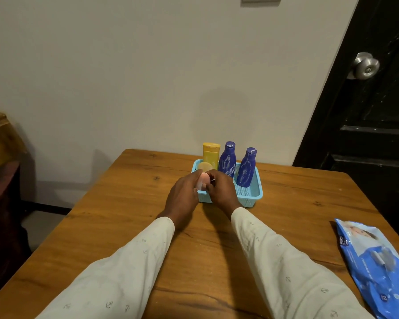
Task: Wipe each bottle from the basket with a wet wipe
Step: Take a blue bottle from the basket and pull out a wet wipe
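A light blue basket (pixel 251 192) stands at the far side of the wooden table (pixel 124 203). In it stand a yellow bottle (pixel 211 154), two dark blue bottles (pixel 227 161) (pixel 247 169) and a round yellowish lid or jar (pixel 205 167). My left hand (pixel 184 196) and my right hand (pixel 221 192) meet at the basket's front left corner, both with fingers curled around a small pink bottle (pixel 203 180) that is mostly hidden between them. No wipe is visible in either hand.
A blue pack of wet wipes (pixel 373 263) lies at the table's right edge. A black door with a metal knob (pixel 365 65) is at the right. A plain wall is behind the table, and dark furniture (pixel 0 192) stands at the left.
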